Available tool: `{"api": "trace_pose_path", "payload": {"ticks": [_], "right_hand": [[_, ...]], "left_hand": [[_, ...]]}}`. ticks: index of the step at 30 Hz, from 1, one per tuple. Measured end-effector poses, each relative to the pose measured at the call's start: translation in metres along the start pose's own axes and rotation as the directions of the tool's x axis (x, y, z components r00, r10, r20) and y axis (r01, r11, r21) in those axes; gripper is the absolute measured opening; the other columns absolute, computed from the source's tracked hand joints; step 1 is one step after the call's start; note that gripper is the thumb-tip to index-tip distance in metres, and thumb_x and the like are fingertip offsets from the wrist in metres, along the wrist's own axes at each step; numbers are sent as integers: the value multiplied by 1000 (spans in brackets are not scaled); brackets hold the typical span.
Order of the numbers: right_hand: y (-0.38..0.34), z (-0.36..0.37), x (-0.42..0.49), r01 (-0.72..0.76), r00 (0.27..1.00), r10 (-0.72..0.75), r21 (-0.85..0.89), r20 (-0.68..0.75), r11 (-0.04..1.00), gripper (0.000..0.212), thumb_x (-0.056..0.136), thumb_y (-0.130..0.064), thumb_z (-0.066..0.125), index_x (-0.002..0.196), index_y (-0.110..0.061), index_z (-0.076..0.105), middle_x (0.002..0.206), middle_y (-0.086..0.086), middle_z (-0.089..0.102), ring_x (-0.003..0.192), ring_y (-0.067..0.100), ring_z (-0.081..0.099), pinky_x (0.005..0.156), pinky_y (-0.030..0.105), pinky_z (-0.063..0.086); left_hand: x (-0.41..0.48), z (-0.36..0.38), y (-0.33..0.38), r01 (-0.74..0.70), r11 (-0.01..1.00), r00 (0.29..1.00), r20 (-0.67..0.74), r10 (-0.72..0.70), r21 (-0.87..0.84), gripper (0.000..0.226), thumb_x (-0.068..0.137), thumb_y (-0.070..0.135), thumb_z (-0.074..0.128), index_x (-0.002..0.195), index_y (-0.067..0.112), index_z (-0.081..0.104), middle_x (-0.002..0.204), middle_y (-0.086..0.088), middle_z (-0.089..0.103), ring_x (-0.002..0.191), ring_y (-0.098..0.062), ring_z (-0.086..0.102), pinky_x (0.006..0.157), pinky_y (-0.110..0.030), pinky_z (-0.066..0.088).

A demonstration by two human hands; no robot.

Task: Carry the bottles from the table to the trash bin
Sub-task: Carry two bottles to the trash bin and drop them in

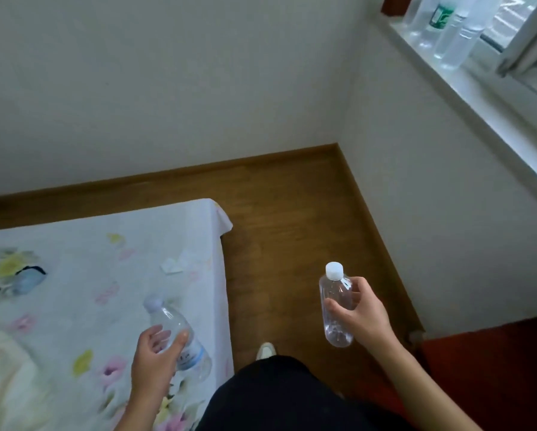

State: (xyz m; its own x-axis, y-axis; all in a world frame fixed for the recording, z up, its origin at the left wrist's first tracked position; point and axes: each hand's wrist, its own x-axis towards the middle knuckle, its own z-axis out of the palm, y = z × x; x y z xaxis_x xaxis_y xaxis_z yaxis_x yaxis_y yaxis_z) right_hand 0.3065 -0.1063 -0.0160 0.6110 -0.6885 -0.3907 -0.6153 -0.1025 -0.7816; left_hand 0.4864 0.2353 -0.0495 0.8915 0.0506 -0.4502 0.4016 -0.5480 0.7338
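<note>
My right hand (362,309) grips a clear, label-free plastic bottle (335,321) with a white cap, held upright over the wooden floor. My left hand (155,356) holds a second clear bottle (195,359) with a pale blue label, tilted with its cap pointing up-left, above the right edge of the table (74,275) covered in a flowered cloth. No trash bin is in view.
Several more clear bottles (447,29) stand on the window sill at the top right. A scrap of white paper (175,264) lies on the cloth. Wooden floor (292,228) runs between the table and the white wall; a red surface (494,353) is at the lower right.
</note>
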Motion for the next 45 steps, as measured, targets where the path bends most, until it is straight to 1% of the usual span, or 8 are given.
{"api": "trace_pose_path", "payload": {"ticks": [6, 10, 17, 21, 26, 31, 38, 45], "right_hand": [[0, 4, 43, -50, 991, 40, -69, -130, 996, 70, 67, -54, 83, 127, -31, 54, 112, -14, 66, 103, 6, 63, 84, 37, 60], [6, -11, 70, -119, 975, 103, -71, -196, 990, 59, 73, -43, 82, 124, -33, 55, 113, -11, 66, 102, 7, 64, 84, 36, 57], [5, -30, 153, -226, 961, 199, -126, -193, 966, 61, 75, -40, 80, 129, -25, 55, 114, -5, 67, 102, 15, 64, 76, 33, 51], [-19, -35, 233, -188, 979, 171, -160, -113, 969, 65, 76, -39, 80, 134, -22, 54, 115, -5, 66, 105, 14, 62, 78, 34, 52], [-86, -20, 344, -16, 993, 45, -247, 112, 969, 66, 75, -41, 81, 133, -24, 53, 115, -9, 65, 101, 8, 63, 70, 21, 50], [-172, 13, 443, 169, 953, -81, -292, 291, 941, 67, 76, -43, 80, 133, -22, 51, 117, -9, 63, 102, 7, 63, 83, 30, 57], [-274, 72, 553, 285, 910, -179, -251, 374, 925, 96, 58, -76, 65, 136, -23, 49, 119, -8, 63, 107, 13, 64, 89, 41, 59], [-323, 103, 638, 260, 948, -169, -346, 271, 902, 67, 75, -45, 79, 132, -20, 53, 112, -9, 65, 97, 7, 64, 77, 27, 57]], "left_hand": [[38, 37, 49, -111, 990, 987, 130, 99, 85, 52, 77, 39, 83, 118, 21, 55, 115, 1, 68, 111, -22, 62, 88, -37, 49], [68, 69, 98, -266, 951, 935, 282, 215, 158, 53, 77, 43, 81, 119, 26, 53, 115, 7, 66, 110, -16, 61, 83, -29, 51], [142, 122, 184, -335, 929, 913, 299, 279, 157, 53, 79, 44, 78, 123, 30, 53, 123, 7, 63, 113, -15, 60, 79, -23, 53], [184, 138, 224, -274, 946, 949, 209, 236, 174, 52, 81, 41, 78, 124, 27, 52, 124, 5, 63, 113, -15, 58, 74, -18, 49], [227, 144, 261, -107, 988, 994, -5, 109, 111, 52, 81, 40, 78, 123, 24, 52, 124, 2, 62, 113, -15, 56, 86, -32, 50], [256, 135, 279, 21, 1000, 989, -148, -20, 4, 48, 82, 36, 79, 120, 23, 54, 119, 2, 62, 115, -19, 57, 88, -34, 47], [326, 116, 280, 181, 976, 944, -258, -208, -124, 49, 73, 36, 87, 111, 27, 58, 114, 2, 68, 111, -23, 63, 93, -39, 46], [449, 125, 341, 222, 959, 936, -239, -260, -174, 54, 72, 38, 87, 115, 19, 58, 115, -6, 66, 107, -28, 64, 90, -43, 51]]}}
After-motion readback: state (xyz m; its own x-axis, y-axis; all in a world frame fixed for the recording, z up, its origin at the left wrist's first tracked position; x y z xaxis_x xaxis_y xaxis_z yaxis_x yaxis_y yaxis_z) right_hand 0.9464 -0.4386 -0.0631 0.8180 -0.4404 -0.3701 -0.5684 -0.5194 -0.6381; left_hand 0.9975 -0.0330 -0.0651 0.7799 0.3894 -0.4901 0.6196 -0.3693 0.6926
